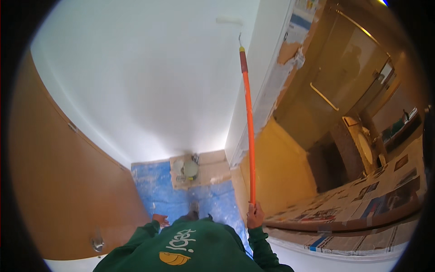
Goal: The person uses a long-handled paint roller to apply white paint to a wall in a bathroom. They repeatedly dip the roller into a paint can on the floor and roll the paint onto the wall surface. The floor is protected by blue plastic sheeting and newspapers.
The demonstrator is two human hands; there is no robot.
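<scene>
My right hand [255,216] is closed around the lower part of a long orange extension pole [249,118]. A red-brown grip and a yellow collar top the pole, where a bent wire frame leads up to a pale paint roller [229,21] at the white wall [149,68]. Whether the roller touches the wall, I cannot tell. My left hand [161,220] hangs low beside my body, fingers apart and holding nothing, above the blue floor covering [154,190].
Round pale containers [190,168] sit on cardboard [214,168] at the wall's foot. A brown door [68,181] with a metal knob [97,244] stands left. To the right, printed paper [344,204] covers an edge near a doorway, with a washbasin [365,148] and a towel bar [324,96] beyond.
</scene>
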